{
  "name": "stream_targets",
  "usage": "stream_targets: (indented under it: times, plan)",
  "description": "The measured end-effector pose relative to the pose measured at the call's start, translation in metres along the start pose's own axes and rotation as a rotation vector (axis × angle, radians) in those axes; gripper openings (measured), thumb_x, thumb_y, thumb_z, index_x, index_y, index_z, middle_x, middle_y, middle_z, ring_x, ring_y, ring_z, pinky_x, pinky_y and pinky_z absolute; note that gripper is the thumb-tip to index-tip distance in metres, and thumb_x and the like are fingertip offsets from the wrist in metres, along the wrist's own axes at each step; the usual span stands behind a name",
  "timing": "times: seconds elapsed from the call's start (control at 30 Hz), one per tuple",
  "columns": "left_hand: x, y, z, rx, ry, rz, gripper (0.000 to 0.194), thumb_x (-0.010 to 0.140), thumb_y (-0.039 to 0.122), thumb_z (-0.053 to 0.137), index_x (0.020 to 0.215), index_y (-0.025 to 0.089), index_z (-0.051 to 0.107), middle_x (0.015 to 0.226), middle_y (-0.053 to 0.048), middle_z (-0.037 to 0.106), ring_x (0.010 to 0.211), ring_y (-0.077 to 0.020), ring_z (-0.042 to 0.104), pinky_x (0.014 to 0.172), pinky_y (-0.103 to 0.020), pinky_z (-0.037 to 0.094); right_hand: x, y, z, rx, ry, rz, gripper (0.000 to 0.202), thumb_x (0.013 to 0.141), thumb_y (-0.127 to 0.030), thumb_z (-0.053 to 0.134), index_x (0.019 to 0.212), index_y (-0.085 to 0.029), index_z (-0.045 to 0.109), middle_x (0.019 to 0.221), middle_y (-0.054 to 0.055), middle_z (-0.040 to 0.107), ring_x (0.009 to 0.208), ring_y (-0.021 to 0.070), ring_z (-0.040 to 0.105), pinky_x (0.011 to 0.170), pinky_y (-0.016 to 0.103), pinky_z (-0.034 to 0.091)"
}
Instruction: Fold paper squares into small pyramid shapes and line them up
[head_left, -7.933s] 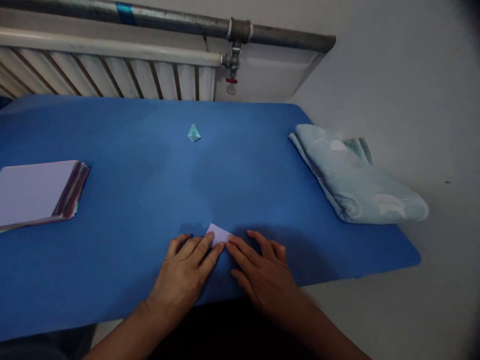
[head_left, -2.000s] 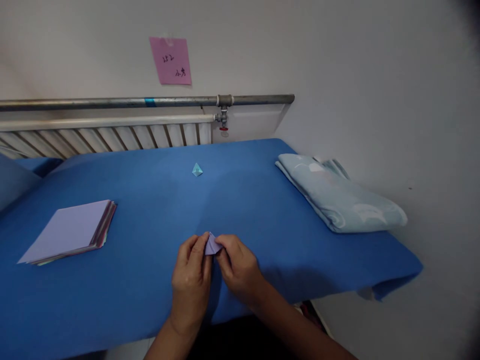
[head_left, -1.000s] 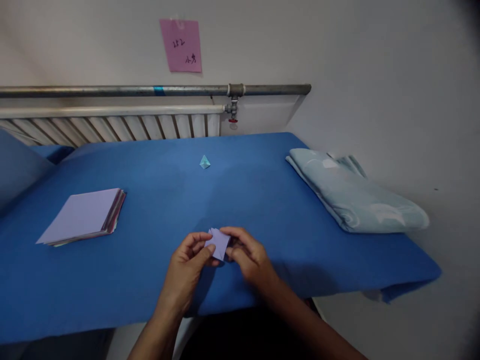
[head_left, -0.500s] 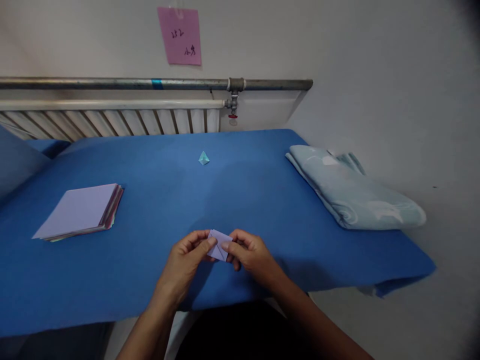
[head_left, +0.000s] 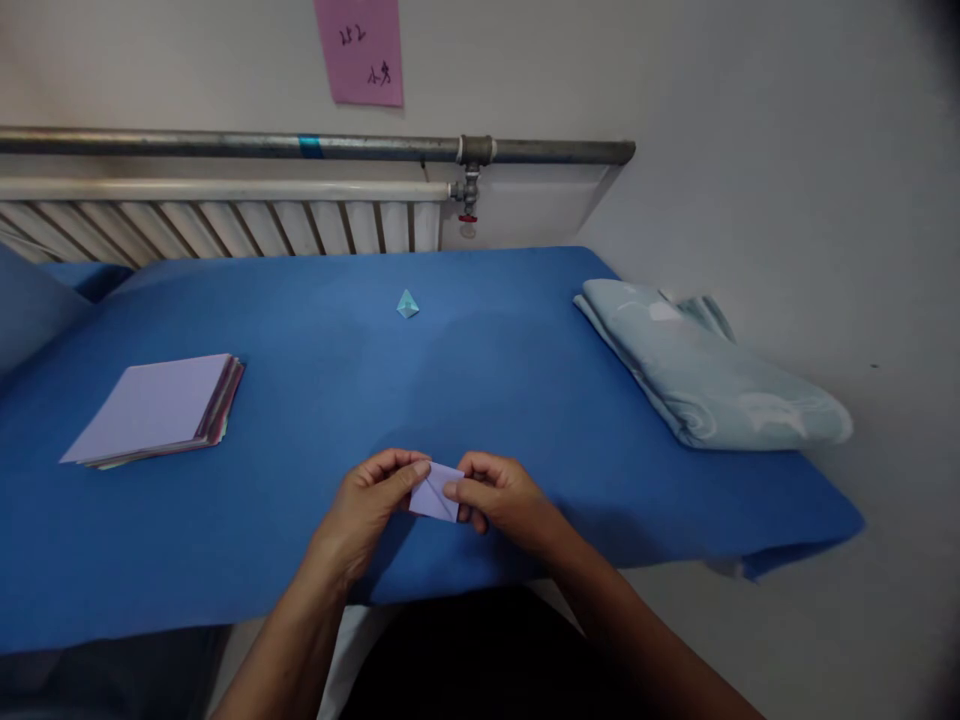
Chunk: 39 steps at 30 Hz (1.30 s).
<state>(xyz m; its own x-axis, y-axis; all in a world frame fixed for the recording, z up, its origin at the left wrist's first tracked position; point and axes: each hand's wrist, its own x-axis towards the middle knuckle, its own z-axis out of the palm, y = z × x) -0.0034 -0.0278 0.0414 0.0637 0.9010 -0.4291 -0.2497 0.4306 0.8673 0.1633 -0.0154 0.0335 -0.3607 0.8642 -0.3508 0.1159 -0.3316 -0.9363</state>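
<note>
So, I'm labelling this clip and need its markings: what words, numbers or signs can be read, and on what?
"252": handwritten on the pink note, whose top edge is cut off.
"小" plus a second character I can't read surely: below it, same note.
Teal folded paper: any marking is too small to read.
Purple folded paper: no text visible.
</note>
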Motion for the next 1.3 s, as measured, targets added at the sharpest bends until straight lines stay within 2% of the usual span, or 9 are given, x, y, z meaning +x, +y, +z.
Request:
stream_targets:
  times: [0.13, 0.33, 0.53, 0.83, 1.0, 1.17, 1.3]
  plan:
    - [-0.002, -0.001, -0.002, 0.042, 0.002, 0.013, 0.025, 0.064, 0.037, 0.077, 0.075, 0.016, 0.069, 0.059, 0.003, 0.059, 0.052, -0.0075, 0.049, 0.052, -0.019, 0.038, -0.003, 0.0, 0.001, -0.024, -0.007, -0.038, 0.014, 0.073, -0.027, 0.061, 0.065, -0.019, 0.054, 0.053, -0.006, 0.057, 0.042, 0.0059, 0.045, 0.042, 0.017, 0.034]
    - [-0.004, -0.004, -0.003, 0.06, 0.07, 0.101, 0.023, 0.065, 0.038, 0.076, 0.067, 0.017, 0.066, 0.056, 0.006, 0.056, 0.051, -0.0066, 0.045, 0.052, -0.019, 0.034, -0.008, 0.002, -0.003, -0.019, -0.07, -0.08, 0.017, 0.081, -0.032, 0.056, 0.071, -0.018, 0.056, 0.06, -0.005, 0.058, 0.043, 0.0055, 0.045, 0.045, 0.019, 0.035]
    - [-0.001, -0.006, 0.0, 0.019, 0.157, 0.191, 0.026, 0.063, 0.038, 0.078, 0.066, 0.016, 0.065, 0.06, 0.004, 0.059, 0.055, -0.0085, 0.048, 0.056, -0.02, 0.038, -0.012, 0.003, -0.001, -0.019, -0.152, -0.003, 0.019, 0.083, -0.029, 0.053, 0.071, -0.017, 0.059, 0.056, -0.004, 0.057, 0.041, 0.0053, 0.047, 0.044, 0.018, 0.037]
    - [0.002, -0.01, 0.003, 0.03, 0.204, 0.201, 0.026, 0.064, 0.04, 0.076, 0.067, 0.017, 0.066, 0.059, 0.004, 0.059, 0.055, -0.0086, 0.047, 0.055, -0.02, 0.037, -0.011, 0.001, 0.003, 0.02, -0.089, 0.001, 0.019, 0.083, -0.027, 0.053, 0.068, -0.017, 0.058, 0.059, -0.003, 0.059, 0.04, 0.0051, 0.047, 0.04, 0.017, 0.037]
    - [-0.001, -0.008, 0.006, 0.044, 0.188, 0.199, 0.025, 0.065, 0.04, 0.076, 0.068, 0.017, 0.068, 0.059, 0.004, 0.059, 0.056, -0.0085, 0.048, 0.056, -0.02, 0.038, -0.011, 0.003, 0.002, -0.065, -0.049, -0.011, 0.018, 0.082, -0.026, 0.055, 0.067, -0.017, 0.056, 0.053, -0.006, 0.053, 0.039, 0.005, 0.043, 0.04, 0.017, 0.033]
    - [-0.011, -0.003, 0.005, -0.033, 0.102, 0.174, 0.034, 0.07, 0.044, 0.072, 0.094, 0.02, 0.07, 0.082, -0.003, 0.071, 0.074, -0.0146, 0.062, 0.073, -0.026, 0.047, -0.013, 0.009, -0.004, -0.066, 0.011, -0.117, 0.018, 0.082, -0.032, 0.055, 0.071, -0.018, 0.059, 0.058, -0.004, 0.054, 0.045, 0.0075, 0.045, 0.044, 0.019, 0.035]
    - [-0.017, -0.001, 0.002, 0.025, 0.044, 0.192, 0.025, 0.065, 0.036, 0.077, 0.085, 0.022, 0.072, 0.084, -0.002, 0.071, 0.08, -0.0149, 0.062, 0.077, -0.024, 0.047, -0.017, 0.008, -0.008, -0.117, 0.036, -0.215, 0.019, 0.083, -0.033, 0.054, 0.073, -0.02, 0.061, 0.059, -0.004, 0.054, 0.047, 0.0089, 0.045, 0.046, 0.02, 0.035]
